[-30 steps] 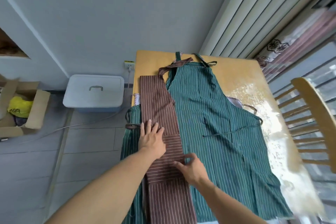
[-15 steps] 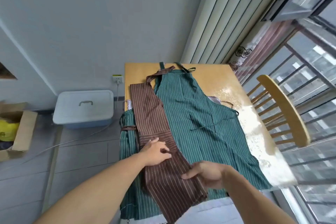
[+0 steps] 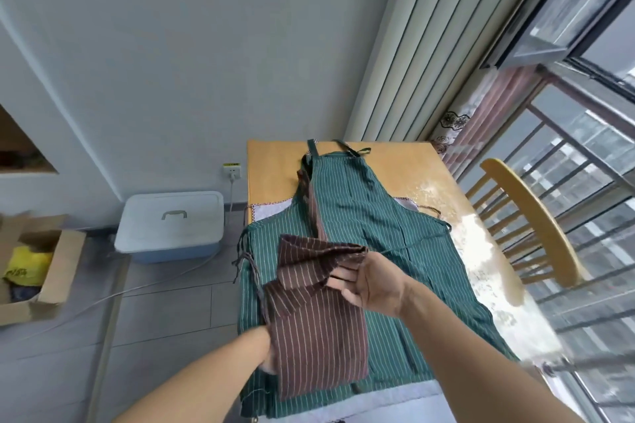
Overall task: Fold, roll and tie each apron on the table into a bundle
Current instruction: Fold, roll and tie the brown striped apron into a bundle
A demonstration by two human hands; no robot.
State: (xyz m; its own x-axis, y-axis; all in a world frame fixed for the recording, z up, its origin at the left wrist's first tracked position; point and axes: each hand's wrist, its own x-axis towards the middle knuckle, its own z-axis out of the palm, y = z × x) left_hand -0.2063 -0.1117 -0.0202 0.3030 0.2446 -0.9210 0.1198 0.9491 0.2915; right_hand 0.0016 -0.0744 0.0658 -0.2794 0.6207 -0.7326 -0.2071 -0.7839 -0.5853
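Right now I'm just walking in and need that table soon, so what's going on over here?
A person is folding a brown striped apron over a green striped apron spread flat on the wooden table. The right hand holds the brown apron's doubled-over upper part, while the left hand is mostly hidden beneath its lower part. Nothing is rolled or tied yet.

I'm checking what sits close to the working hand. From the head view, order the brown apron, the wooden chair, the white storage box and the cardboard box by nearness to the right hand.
From the right hand:
1. brown apron, gripped in it.
2. wooden chair, to its right.
3. white storage box, on the floor, left.
4. cardboard box, far left.
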